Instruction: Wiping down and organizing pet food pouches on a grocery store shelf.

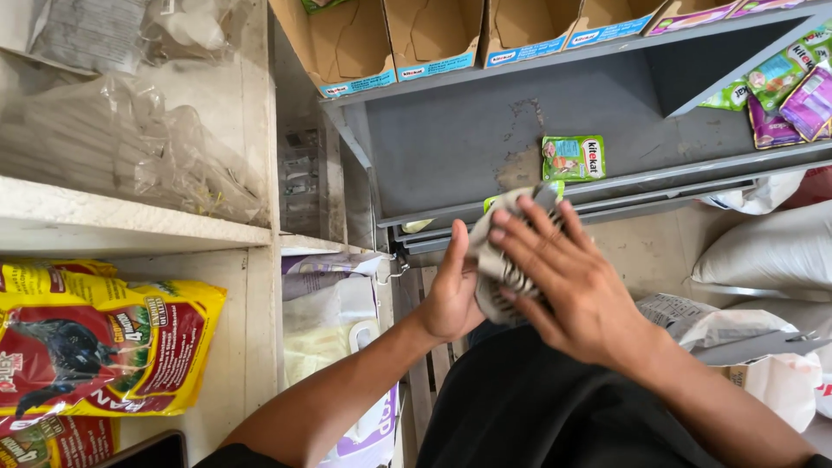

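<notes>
Both hands meet just below the front edge of the grey metal shelf point(451, 147). Left hand point(451, 295) cups a stack of small striped pouches point(503, 273) from beneath, fingers curled shut around it. Right hand point(568, 277) lies flat over the stack, fingers point(529, 227) spread and pressing, not gripping. One green pouch point(573, 158) lies alone near the shelf's front edge; more pouches point(793, 95) crowd its right end. Step in hand looks like squaring up the stack; what comes next calls for a firm hold and bare shelf.
</notes>
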